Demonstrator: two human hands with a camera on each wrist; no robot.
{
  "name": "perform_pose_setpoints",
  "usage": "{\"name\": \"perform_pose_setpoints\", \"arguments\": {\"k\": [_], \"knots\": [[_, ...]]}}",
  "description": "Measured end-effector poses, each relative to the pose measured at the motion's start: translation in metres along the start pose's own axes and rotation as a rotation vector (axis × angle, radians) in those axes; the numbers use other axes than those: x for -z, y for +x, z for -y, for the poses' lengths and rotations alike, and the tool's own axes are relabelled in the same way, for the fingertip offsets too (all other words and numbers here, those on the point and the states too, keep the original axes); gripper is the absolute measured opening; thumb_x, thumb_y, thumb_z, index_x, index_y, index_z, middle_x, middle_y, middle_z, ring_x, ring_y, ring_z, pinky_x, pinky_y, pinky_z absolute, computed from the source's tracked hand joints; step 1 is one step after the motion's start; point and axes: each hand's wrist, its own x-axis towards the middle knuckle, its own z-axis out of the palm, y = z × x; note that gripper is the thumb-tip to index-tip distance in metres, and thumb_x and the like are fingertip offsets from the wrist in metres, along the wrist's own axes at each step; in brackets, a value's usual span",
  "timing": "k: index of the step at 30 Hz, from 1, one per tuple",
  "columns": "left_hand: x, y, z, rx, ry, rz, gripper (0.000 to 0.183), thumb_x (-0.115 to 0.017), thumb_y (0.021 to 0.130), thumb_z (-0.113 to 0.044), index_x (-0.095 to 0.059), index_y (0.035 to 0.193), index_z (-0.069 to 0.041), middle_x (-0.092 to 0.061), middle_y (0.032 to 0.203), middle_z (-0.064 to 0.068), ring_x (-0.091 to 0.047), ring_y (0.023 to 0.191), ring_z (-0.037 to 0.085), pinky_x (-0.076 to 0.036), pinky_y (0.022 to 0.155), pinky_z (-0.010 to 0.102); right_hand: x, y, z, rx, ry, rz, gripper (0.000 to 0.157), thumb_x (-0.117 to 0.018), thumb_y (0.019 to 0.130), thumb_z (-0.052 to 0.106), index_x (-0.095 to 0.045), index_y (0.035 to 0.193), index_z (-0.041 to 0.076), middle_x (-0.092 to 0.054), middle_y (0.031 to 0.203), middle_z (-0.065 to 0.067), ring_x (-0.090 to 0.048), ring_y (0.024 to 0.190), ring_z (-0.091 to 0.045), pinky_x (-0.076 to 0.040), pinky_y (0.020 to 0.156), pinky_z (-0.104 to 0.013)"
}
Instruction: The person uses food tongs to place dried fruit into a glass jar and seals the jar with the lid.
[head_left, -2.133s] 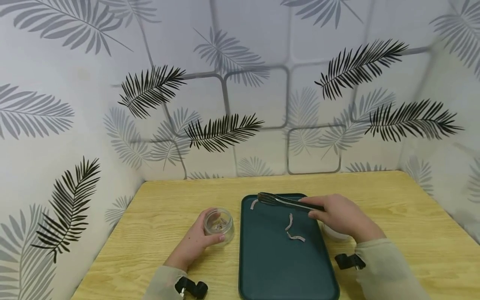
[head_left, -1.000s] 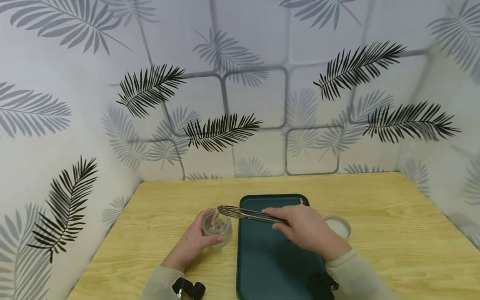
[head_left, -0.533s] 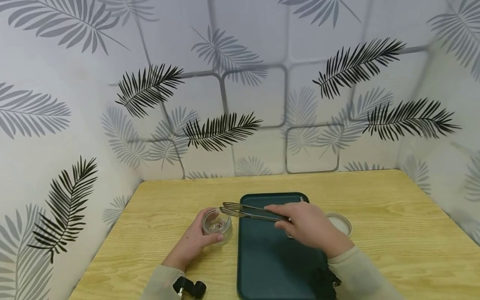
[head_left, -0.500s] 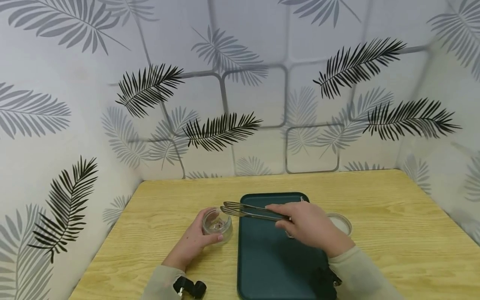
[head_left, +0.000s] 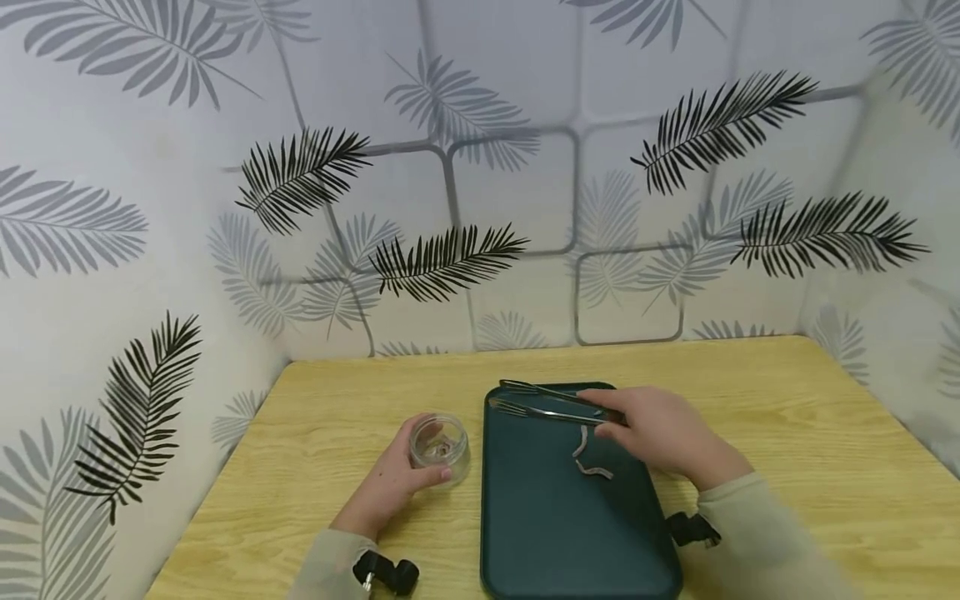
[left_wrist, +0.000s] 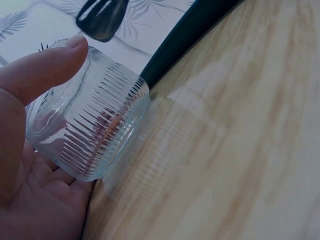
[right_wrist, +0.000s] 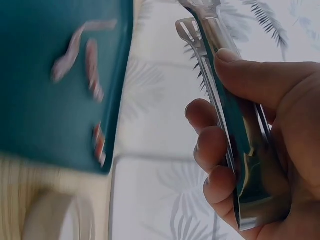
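My left hand grips a clear glass jar that stands on the wooden table, left of a dark green tray. Fine ribs run round the jar's side, and a few pinkish-brown pieces lie at its bottom. Metal tongs are in my right hand, their two arms spread apart over the far part of the tray, with nothing between the tips. Two thin pinkish strips lie near the tray's middle. The right wrist view also shows a third strip by a tray corner.
A round pale lid lies on the table beside the tray, mostly hidden by the right hand in the head view. A patterned wall rises behind the table's far edge. Wood surface stretches to the right.
A strip from the tray's far left was carried in the tongs to the jar and let go. The tongs have since spread and moved back right over the tray. The left hand stays put.
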Motion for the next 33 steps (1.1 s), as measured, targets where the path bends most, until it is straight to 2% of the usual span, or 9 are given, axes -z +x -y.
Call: {"name": "perform_pose_setpoints", "arguments": {"k": [7, 14, 17, 25, 33], "knots": [[0.001, 0.001, 0.0, -0.015, 0.012, -0.001, 0.083, -0.084, 0.085, -0.019, -0.037, 0.153, -0.021, -0.047, 0.152, 0.005, -0.044, 0.138, 0.028, -0.033, 0.11, 0.051, 0.014, -0.018, -0.033, -0.04, -0.039, 0.016, 0.052, -0.072, 0.095, 0.029, -0.058, 0.145, 0.021, -0.054, 0.076, 0.012, -0.045, 0.061, -0.009, -0.038, 0.058, -0.034], [-0.001, -0.003, 0.0, -0.013, 0.019, -0.004, 0.083, -0.084, 0.085, -0.02, -0.037, 0.153, -0.021, -0.047, 0.152, 0.006, -0.045, 0.137, 0.029, -0.033, 0.109, 0.051, 0.017, -0.041, -0.064, -0.14, -0.018, 0.06, 0.053, -0.071, 0.095, 0.026, -0.057, 0.145, 0.016, -0.055, 0.077, 0.009, -0.046, 0.06, -0.012, -0.038, 0.056, -0.034], [-0.001, -0.003, 0.001, -0.023, 0.024, -0.004, 0.083, -0.084, 0.085, -0.02, -0.037, 0.153, -0.02, -0.047, 0.152, 0.006, -0.045, 0.137, 0.03, -0.032, 0.11, 0.052, 0.019, -0.047, -0.073, -0.153, -0.022, 0.068, 0.053, -0.071, 0.096, 0.026, -0.056, 0.146, 0.015, -0.055, 0.078, 0.008, -0.046, 0.061, -0.013, -0.037, 0.055, -0.034], [-0.002, -0.001, 0.002, -0.032, 0.053, -0.016, 0.083, -0.084, 0.085, -0.019, -0.037, 0.154, -0.02, -0.047, 0.151, 0.009, -0.046, 0.136, 0.031, -0.033, 0.109, 0.052, 0.024, -0.051, -0.087, -0.165, -0.056, 0.086, 0.054, -0.072, 0.094, 0.028, -0.058, 0.144, 0.012, -0.052, 0.074, 0.007, -0.044, 0.06, -0.013, -0.035, 0.055, -0.035], [-0.002, -0.001, 0.003, -0.029, 0.061, -0.026, 0.084, -0.085, 0.084, -0.019, -0.037, 0.154, -0.02, -0.048, 0.15, 0.009, -0.046, 0.136, 0.031, -0.032, 0.109, 0.053, 0.02, -0.045, -0.084, -0.16, -0.059, 0.1, 0.054, -0.073, 0.094, 0.028, -0.058, 0.144, 0.012, -0.051, 0.071, 0.006, -0.044, 0.059, -0.013, -0.035, 0.055, -0.035]]}}
